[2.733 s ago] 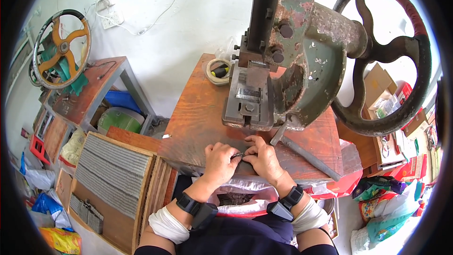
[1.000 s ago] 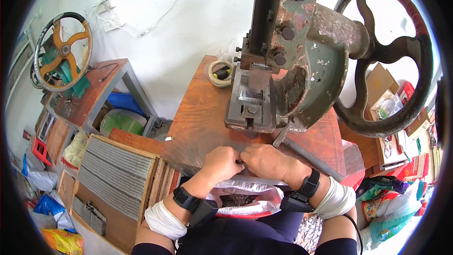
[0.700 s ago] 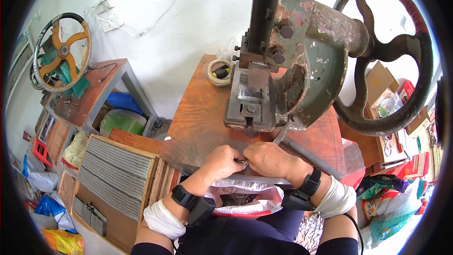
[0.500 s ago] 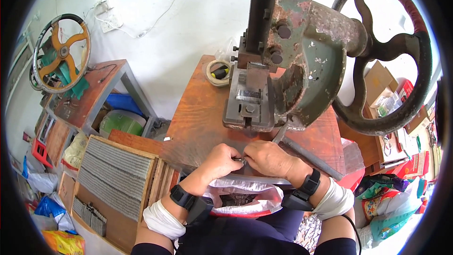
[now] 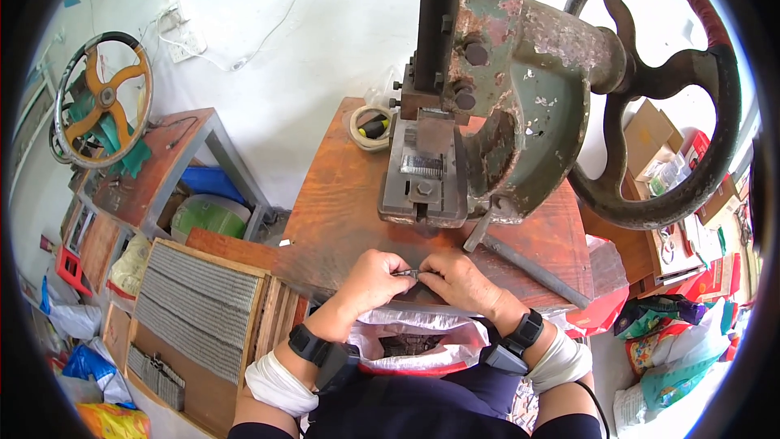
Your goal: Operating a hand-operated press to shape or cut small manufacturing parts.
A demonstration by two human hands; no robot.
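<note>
My left hand (image 5: 371, 279) and my right hand (image 5: 457, 280) meet at the front edge of a worn reddish wooden bench (image 5: 341, 203). Between their fingertips they pinch a small dark metal piece (image 5: 409, 274). Just behind it stands the die block (image 5: 422, 175) of a heavy green hand press (image 5: 520, 89). An open white plastic bag (image 5: 414, 341) with small dark parts inside hangs in my lap below my wrists. Both wrists wear black bands.
A big black and red flywheel (image 5: 666, 97) sits on the press at right. A wooden tray with rows of grey metal strips (image 5: 195, 309) lies at my left. A second small press with an orange wheel (image 5: 101, 97) stands far left. Cartons and bags crowd the right.
My hands stayed at the bench's front edge, drawing closer until the fingertips meet on the small metal piece. My right forearm shifted slightly left. The press has not moved.
</note>
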